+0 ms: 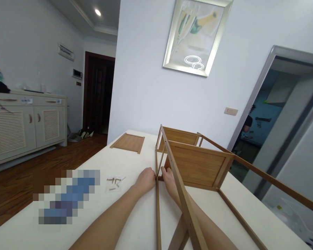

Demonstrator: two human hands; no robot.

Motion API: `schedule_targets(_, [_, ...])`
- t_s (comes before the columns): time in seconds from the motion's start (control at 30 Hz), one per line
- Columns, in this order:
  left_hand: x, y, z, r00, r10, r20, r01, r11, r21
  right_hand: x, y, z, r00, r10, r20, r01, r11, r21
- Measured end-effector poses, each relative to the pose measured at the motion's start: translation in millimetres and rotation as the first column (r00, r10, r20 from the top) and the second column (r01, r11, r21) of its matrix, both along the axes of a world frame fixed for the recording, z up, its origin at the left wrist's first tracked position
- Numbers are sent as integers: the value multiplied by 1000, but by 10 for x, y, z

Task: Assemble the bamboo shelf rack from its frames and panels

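A wooden shelf frame [177, 177] lies on its side on the white table, with brown panels fitted between its long rails. My left hand [145, 180] is closed against the outer side of the lower rail. Its fingertips pinch at the joint, and whatever is between them is too small or hidden to make out. Through the frame reaches my right hand [169, 178], its fingers closed around the corner where a shelf panel [198, 166] meets that rail. Left of my hands, a small clear bag [113, 187] lies with several screws [116, 180] on it.
A separate wooden panel [129, 142] lies flat near the table's far edge. At the left of the white table [94, 222] sits a blurred-out blue object [73, 194]. Long rails jut toward me and to the right. Another person [247, 125] is beyond the doorway.
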State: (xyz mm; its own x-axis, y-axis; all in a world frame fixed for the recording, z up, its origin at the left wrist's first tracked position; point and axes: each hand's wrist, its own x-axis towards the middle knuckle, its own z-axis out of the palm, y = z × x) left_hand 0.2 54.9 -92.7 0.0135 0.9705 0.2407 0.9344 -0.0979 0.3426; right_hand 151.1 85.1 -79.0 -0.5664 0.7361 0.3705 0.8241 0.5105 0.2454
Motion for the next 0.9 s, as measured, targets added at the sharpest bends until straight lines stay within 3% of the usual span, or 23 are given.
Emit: schedule_targets(0.9, [6, 19, -40, 1000, -18, -19, 18, 1000, 7, 11, -47, 65, 1000, 3, 5, -3, 999, -34])
